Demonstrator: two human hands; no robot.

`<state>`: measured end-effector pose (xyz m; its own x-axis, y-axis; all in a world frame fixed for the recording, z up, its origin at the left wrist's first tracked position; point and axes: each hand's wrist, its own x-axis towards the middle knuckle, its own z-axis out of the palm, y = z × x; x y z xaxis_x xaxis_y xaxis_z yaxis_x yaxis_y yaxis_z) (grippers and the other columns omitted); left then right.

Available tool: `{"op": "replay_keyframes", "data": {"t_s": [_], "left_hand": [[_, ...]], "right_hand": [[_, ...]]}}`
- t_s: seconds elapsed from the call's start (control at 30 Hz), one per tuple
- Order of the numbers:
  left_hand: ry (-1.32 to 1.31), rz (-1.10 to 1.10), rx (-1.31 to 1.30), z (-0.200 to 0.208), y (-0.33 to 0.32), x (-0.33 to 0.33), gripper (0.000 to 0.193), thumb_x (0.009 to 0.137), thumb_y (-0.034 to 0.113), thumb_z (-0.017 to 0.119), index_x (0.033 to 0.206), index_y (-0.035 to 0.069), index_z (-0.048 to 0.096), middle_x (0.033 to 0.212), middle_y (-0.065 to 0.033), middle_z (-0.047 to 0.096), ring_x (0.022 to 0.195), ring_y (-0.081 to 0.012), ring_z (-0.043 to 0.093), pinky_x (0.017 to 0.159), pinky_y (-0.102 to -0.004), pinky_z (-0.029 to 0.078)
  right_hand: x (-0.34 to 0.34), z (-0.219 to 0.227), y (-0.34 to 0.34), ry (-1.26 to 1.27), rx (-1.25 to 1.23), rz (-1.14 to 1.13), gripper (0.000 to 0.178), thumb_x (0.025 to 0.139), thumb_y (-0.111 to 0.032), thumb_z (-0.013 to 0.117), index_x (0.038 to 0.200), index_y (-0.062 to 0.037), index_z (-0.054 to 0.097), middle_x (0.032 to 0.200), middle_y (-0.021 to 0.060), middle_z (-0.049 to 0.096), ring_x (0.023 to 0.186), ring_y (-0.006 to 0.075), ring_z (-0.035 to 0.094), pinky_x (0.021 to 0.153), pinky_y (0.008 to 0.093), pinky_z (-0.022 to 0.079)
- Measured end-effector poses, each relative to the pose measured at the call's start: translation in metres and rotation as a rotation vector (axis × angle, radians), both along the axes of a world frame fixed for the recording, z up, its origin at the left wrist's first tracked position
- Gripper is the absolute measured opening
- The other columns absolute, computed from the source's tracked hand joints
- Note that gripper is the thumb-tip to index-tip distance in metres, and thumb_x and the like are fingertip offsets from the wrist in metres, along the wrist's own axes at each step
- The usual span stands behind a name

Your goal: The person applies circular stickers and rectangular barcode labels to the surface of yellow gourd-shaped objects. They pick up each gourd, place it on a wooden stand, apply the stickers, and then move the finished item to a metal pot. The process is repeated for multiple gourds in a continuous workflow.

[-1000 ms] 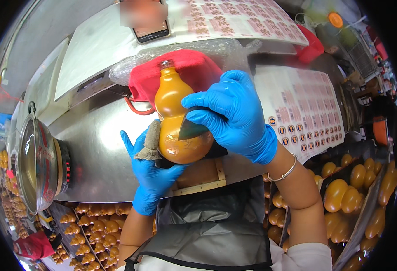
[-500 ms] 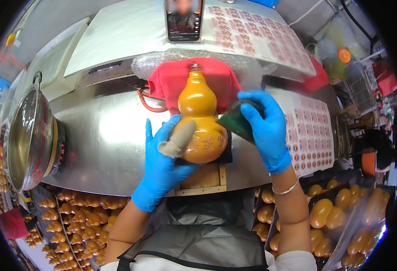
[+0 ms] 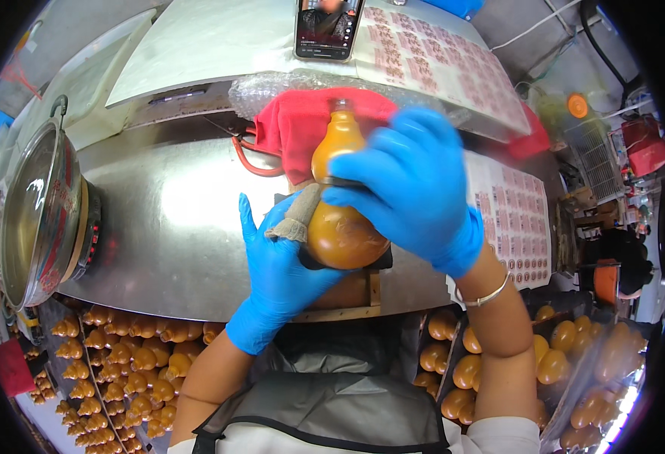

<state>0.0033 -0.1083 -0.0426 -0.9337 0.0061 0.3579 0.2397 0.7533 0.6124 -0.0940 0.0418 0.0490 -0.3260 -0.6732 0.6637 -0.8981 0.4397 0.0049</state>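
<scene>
A glossy amber gourd-shaped bottle (image 3: 345, 240) with a narrow threaded neck lies tilted on a dark pad over a wooden block (image 3: 340, 304). My left hand (image 3: 278, 265), gloved in blue, grips its lower bulb from the left. A grey cloth sleeve (image 3: 299, 216) covers the thumb, which presses along the bottle's side. Over the bottle's waist is my right hand (image 3: 412, 193), also gloved and blurred by motion. Its fingers are closed on a thin dark green sheet (image 3: 342, 182), seen nearly edge-on against the waist. This hand hides part of the upper bulb.
Behind the bottle lie a red cloth (image 3: 281, 125) and bubble wrap (image 3: 260, 92). A phone (image 3: 326, 30) stands at the back, with printed sheets (image 3: 514, 216) to the right. A pan of liquid (image 3: 33, 216) sits at the left. Trays of amber gourds (image 3: 139, 363) flank me below.
My right hand has moved left with the dark green sheet, from beside the bottle onto its waist. The left hand keeps its grip. The whole view has shifted slightly.
</scene>
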Motion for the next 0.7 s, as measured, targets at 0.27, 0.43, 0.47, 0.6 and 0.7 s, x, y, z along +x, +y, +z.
{"op": "replay_keyframes", "data": {"t_s": [0.27, 0.43, 0.47, 0.6, 0.7], "left_hand": [[0.078, 0.029, 0.25, -0.015, 0.005, -0.002, 0.063, 0.069, 0.032, 0.071, 0.122, 0.003, 0.053, 0.116, -0.0137, 0.059, 0.113, -0.0266, 0.053, 0.111, -0.0516, 0.003], [0.078, 0.052, 0.179, -0.022, 0.0, -0.005, 0.059, 0.069, 0.028, 0.07, 0.12, 0.001, 0.054, 0.114, -0.0153, 0.06, 0.113, -0.0304, 0.053, 0.111, -0.0522, 0.003], [0.075, 0.007, 0.185, -0.015, 0.001, -0.003, 0.069, 0.064, 0.028, 0.074, 0.123, 0.002, 0.052, 0.116, -0.015, 0.059, 0.114, -0.0294, 0.053, 0.111, -0.0511, 0.001], [0.022, -0.045, 0.319, -0.021, -0.001, -0.007, 0.081, 0.058, 0.031, 0.079, 0.126, 0.001, 0.048, 0.12, -0.0139, 0.058, 0.116, -0.0259, 0.053, 0.11, -0.0497, -0.004], [-0.041, -0.051, 0.302, -0.023, -0.006, -0.007, 0.081, 0.058, 0.031, 0.078, 0.127, 0.001, 0.047, 0.12, -0.0136, 0.058, 0.116, -0.0264, 0.053, 0.11, -0.049, -0.005]], "right_hand": [[0.12, -0.073, 0.016, 0.102, -0.079, -0.143, 0.037, 0.061, -0.019, 0.072, 0.097, -0.0265, 0.07, 0.093, -0.0053, 0.052, 0.08, 0.0115, 0.047, 0.071, 0.0315, 0.034], [0.125, -0.08, 0.018, -0.022, -0.133, -0.096, 0.034, 0.06, -0.019, 0.078, 0.091, -0.0274, 0.068, 0.093, -0.0075, 0.052, 0.077, 0.0102, 0.049, 0.076, 0.0321, 0.033], [0.124, -0.081, 0.024, 0.009, -0.24, -0.116, 0.032, 0.062, -0.019, 0.078, 0.091, -0.0274, 0.067, 0.092, -0.0074, 0.053, 0.077, 0.0103, 0.049, 0.076, 0.0321, 0.033], [0.115, -0.091, 0.037, 0.025, -0.227, -0.02, 0.029, 0.065, -0.019, 0.076, 0.09, -0.0254, 0.063, 0.093, -0.0057, 0.057, 0.079, 0.0119, 0.054, 0.076, 0.0319, 0.039], [0.112, -0.088, 0.055, -0.015, -0.104, 0.065, 0.027, 0.067, -0.018, 0.074, 0.09, -0.0227, 0.062, 0.093, -0.0042, 0.06, 0.082, 0.0134, 0.059, 0.077, 0.0318, 0.043]]}}
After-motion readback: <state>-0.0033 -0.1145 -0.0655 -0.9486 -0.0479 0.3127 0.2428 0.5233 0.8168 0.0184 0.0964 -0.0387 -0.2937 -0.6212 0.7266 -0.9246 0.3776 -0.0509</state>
